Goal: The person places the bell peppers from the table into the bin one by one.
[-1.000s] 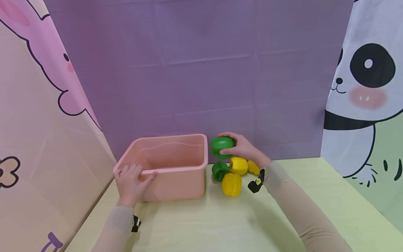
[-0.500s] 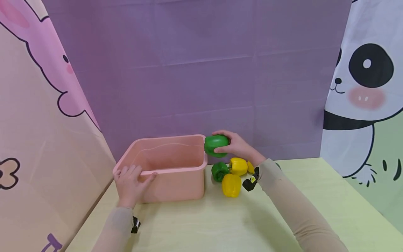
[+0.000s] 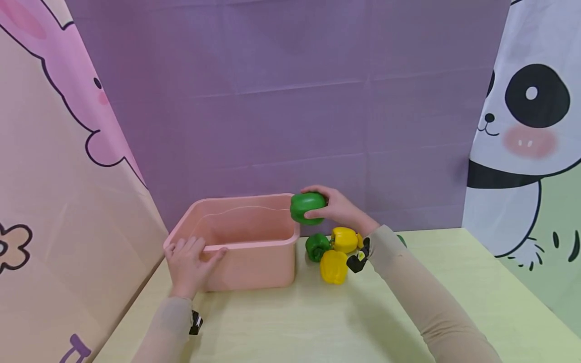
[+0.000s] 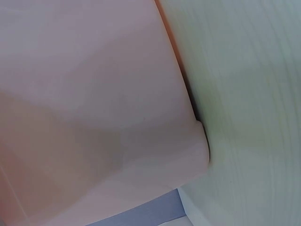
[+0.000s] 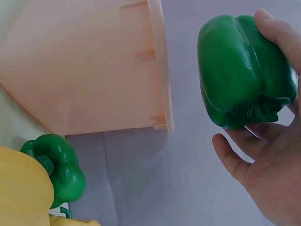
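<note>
My right hand (image 3: 338, 206) grips a large green bell pepper (image 3: 307, 207) between thumb and fingers, raised at the right rim of a pink plastic bin (image 3: 254, 267). The right wrist view shows the same green bell pepper (image 5: 235, 66) held above the level of the bin's rim (image 5: 162, 66). My left hand (image 3: 188, 264) holds the bin's front rim near its left corner, fingers over the edge and thumb along the outside. In the left wrist view only the bin's wall (image 4: 103, 103) and the table show; the hand is out of that view.
Right of the bin lie a smaller green bell pepper (image 3: 317, 247) and two yellow bell peppers, one in front (image 3: 334, 267) and one behind (image 3: 345, 239). Another yellow piece and a green one peek out by the right forearm. A purple cloth (image 3: 290, 126) hangs behind the table (image 3: 290, 322).
My right hand has moved left with the large green bell pepper, from beside the bin to over its right rim. The left hand stays on the front rim.
</note>
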{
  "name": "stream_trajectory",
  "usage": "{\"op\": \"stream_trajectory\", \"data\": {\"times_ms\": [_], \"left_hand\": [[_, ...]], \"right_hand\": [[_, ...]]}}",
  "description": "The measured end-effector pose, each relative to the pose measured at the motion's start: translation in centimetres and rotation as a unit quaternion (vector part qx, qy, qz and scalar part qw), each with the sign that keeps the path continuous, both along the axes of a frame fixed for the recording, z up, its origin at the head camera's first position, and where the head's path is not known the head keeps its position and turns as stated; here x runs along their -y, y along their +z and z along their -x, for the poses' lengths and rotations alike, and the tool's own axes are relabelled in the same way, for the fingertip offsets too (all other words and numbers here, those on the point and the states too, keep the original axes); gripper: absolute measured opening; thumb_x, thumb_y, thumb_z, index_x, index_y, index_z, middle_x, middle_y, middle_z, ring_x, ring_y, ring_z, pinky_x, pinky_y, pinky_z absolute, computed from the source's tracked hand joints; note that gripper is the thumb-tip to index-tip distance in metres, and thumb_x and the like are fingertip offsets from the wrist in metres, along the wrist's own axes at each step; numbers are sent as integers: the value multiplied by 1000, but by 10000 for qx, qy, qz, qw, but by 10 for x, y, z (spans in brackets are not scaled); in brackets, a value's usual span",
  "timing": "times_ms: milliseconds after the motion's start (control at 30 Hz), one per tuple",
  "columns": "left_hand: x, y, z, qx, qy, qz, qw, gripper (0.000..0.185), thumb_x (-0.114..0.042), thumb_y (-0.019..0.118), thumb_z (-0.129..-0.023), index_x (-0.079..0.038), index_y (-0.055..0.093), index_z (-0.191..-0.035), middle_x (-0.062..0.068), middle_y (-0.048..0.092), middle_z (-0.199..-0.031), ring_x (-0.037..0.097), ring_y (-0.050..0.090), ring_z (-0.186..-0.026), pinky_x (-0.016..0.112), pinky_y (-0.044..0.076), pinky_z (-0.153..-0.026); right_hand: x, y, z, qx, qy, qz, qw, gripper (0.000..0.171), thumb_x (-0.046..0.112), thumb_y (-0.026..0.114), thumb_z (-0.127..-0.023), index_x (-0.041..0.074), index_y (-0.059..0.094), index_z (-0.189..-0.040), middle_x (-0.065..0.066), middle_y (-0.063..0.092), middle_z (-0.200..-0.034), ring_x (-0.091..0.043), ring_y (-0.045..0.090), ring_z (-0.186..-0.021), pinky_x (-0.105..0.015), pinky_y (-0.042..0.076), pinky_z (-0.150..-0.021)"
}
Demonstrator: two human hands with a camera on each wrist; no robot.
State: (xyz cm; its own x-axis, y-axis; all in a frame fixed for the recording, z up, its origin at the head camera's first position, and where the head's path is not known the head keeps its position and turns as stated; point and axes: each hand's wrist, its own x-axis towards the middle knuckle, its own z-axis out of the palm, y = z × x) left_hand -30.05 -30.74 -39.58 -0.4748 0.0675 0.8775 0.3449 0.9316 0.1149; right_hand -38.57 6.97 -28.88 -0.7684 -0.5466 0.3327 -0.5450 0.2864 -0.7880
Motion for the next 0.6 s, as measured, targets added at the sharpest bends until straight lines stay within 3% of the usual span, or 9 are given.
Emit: {"op": "stream_trajectory", "data": {"times_ms": [600], "left_hand": [[2,0,0,94,24,-3,10000,52,-66,60,-81,-16,46,-71,0,48,-71,26,39,-71,53,24,-81]], "right_hand": [[23,0,5,-85,313,-91,9994,62,22,79,-81,13,54,-136,-6,56,-128,-27,57,-102,-38,52,-84]]}}
